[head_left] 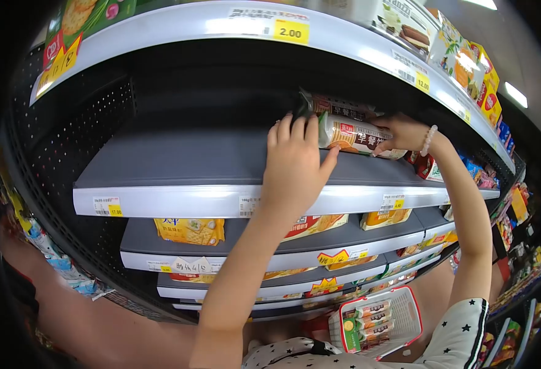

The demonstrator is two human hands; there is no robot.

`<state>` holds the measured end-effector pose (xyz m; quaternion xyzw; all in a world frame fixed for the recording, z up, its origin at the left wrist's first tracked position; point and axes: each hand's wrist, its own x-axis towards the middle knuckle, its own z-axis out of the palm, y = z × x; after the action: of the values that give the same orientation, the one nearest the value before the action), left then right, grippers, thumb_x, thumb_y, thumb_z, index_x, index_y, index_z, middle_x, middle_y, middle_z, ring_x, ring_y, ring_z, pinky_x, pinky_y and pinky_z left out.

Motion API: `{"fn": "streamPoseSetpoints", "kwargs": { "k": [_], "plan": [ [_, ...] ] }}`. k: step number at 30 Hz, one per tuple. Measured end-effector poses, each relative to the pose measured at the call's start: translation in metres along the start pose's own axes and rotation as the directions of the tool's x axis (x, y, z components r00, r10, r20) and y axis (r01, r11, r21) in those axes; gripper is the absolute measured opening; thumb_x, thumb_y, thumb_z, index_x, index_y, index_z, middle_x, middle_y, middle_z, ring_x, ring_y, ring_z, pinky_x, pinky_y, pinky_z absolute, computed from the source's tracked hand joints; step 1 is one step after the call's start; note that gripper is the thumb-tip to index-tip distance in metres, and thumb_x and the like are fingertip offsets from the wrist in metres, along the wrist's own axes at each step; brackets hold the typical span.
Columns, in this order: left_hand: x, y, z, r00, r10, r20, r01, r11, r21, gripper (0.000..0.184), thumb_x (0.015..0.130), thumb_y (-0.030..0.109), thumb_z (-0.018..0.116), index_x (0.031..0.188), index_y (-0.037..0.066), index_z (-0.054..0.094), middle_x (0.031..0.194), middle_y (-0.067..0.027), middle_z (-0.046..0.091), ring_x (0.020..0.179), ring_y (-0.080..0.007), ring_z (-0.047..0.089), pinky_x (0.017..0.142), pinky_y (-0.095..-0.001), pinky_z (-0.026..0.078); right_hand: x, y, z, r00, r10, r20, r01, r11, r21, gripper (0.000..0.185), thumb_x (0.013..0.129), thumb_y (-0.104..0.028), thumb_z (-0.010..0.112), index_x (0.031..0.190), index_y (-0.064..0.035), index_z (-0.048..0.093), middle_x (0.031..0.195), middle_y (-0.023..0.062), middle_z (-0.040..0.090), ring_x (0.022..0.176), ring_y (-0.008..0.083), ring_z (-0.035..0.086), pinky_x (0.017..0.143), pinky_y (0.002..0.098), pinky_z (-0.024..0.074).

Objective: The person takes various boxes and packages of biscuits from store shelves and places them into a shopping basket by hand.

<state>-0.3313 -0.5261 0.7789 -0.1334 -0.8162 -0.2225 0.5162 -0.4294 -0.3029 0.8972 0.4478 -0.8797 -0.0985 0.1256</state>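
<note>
One pack lettered 早餐 (361,136) lies between the spread left hand (295,157) and the right hand (407,133) pinching it.

Packet (353,135) — white, red, brown

A white, cylindrical, plastic-wrapped biscuit pack (353,136), printed with a red label, dark characters and a golden biscuit, is laid lengthwise from left to right at the right part of the dark grey metal shelf (184,160). Its right part is gripped. A similar, darker brown pack (344,109) is seen just beyond, partly hidden.
</note>
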Motion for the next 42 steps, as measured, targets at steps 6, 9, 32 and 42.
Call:
{"fn": "streamPoseSetpoints", "kwargs": {
  "k": [6, 9, 32, 42],
  "plan": [
    [0.001, 0.006, 0.001, 1.0, 0.009, 0.014, -0.01, 0.994, 0.112, 0.047, 0.086, 0.032, 0.06, 0.114, -0.005, 0.056, 0.115, -0.0201, 0.056, 0.116, -0.0347, 0.047, 0.102, -0.044, 0.033, 0.023, 0.027, 0.014, 0.973, 0.2, 0.112, -0.207, 0.976, 0.06, 0.079, 0.063, -0.047, 0.078, 0.125, -0.0031, 0.054, 0.114, 0.0217, 0.061, 0.105, 0.0322, 0.06, 0.092, 0.0358, 0.046],
    [-0.001, 0.005, 0.001, 1.0, 0.008, 0.011, -0.009, 0.996, 0.088, 0.044, 0.086, 0.031, 0.06, 0.113, -0.004, 0.057, 0.113, -0.0183, 0.058, 0.115, -0.0332, 0.048, 0.1, -0.0434, 0.034, 0.027, 0.034, 0.026, 0.995, 0.095, -0.021, -0.096, 0.994, -0.043, 0.082, 0.064, -0.045, 0.078, 0.13, -0.0056, 0.049, 0.127, 0.0209, 0.053, 0.116, 0.0322, 0.052, 0.099, 0.0364, 0.0414],
    [-0.178, 0.176, 0.14, 0.889, 0.329, 0.319, -0.123, 0.842, -0.525, 0.022, 0.084, 0.02, 0.059, 0.102, 0.007, 0.056, 0.102, -0.0132, 0.062, 0.092, -0.0314, 0.059, 0.08, -0.0449, 0.044, -0.487, -0.044, 0.347, 0.39, 0.811, 0.437, -0.916, 0.393, 0.088, 0.046, 0.081, -0.031, 0.064, 0.121, -0.0089, 0.056, 0.114, 0.0147, 0.06, 0.105, 0.0317, 0.056, 0.093, 0.0404, 0.0436],
    [-0.435, 0.257, 0.245, 0.109, 0.564, 0.818, 0.285, 0.771, -0.57, 0.03, 0.085, 0.018, 0.058, 0.11, 0.003, 0.058, 0.105, -0.0109, 0.059, 0.103, -0.0258, 0.052, 0.094, -0.0383, 0.038, -0.596, -0.122, 0.594, 0.553, 0.563, 0.613, -0.737, 0.674, 0.046, 0.053, 0.073, -0.025, 0.069, 0.123, -0.0132, 0.054, 0.133, 0.0083, 0.046, 0.127, 0.0267, 0.038, 0.103, 0.0383, 0.0346]
  ]
}}
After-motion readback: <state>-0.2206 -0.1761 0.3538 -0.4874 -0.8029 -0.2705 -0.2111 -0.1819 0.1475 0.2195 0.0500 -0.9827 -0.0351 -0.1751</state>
